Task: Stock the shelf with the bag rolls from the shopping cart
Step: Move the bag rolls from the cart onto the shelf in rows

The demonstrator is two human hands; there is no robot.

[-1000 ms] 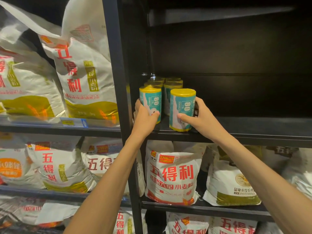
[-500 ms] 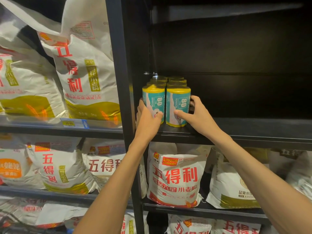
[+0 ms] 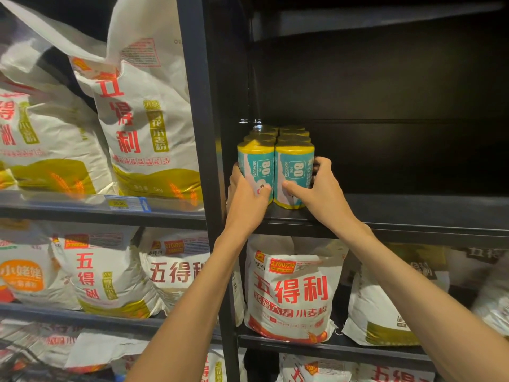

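We grip both front rolls: left hand (image 3: 249, 198) on left bag roll (image 3: 256, 168), right hand (image 3: 316, 191) on right bag roll (image 3: 294, 172), touching, shelf (image 3: 413, 213) at 12 o'clock.

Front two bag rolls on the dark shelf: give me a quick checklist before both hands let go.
1. Left front roll upright on the shelf: ok.
2. Right front roll upright, base on the board: ok.
3. Front pair side by side, touching: ok.
4. In line with the rolls behind: ok.
5. Left hand and right hand released: not ok, both grip.
6. Contact with the rolls behind: cannot tell.
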